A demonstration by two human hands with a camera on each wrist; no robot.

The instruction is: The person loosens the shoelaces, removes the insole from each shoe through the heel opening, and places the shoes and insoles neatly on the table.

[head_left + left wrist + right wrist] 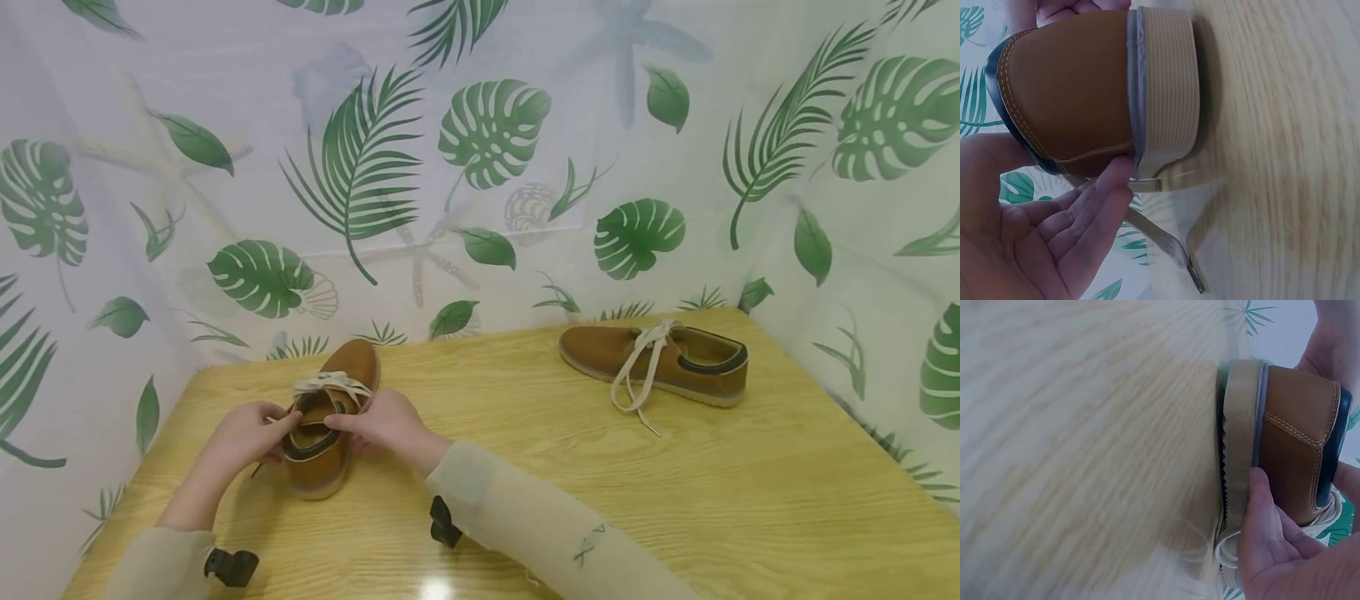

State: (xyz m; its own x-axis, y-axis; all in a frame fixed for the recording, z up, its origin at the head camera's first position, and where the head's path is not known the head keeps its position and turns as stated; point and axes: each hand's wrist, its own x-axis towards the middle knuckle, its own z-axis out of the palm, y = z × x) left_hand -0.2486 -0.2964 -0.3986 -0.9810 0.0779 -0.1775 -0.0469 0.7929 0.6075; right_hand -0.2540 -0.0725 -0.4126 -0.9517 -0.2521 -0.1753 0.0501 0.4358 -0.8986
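A brown lace-up shoe [356, 365] stands on the left part of the table, toe pointing away and heel toward me. Its cream laces [333, 383] lie across the front. My left hand [242, 437] grips the left side of the opening, thumb at the dark collar and fingers [1107, 194] along the outer side. On the right side, my right hand [386, 423] holds the shoe likewise, thumb over the rim, with a fingertip near the sole [1241, 437] in the right wrist view. A lace end [1160, 234] hangs beside the left fingers.
A matching brown shoe [600, 346] with a loosely hanging cream lace [637, 375] stands at the back right, toe to the left. Leaf-patterned cloth [495, 133] rises behind and beside the wooden table [600, 492].
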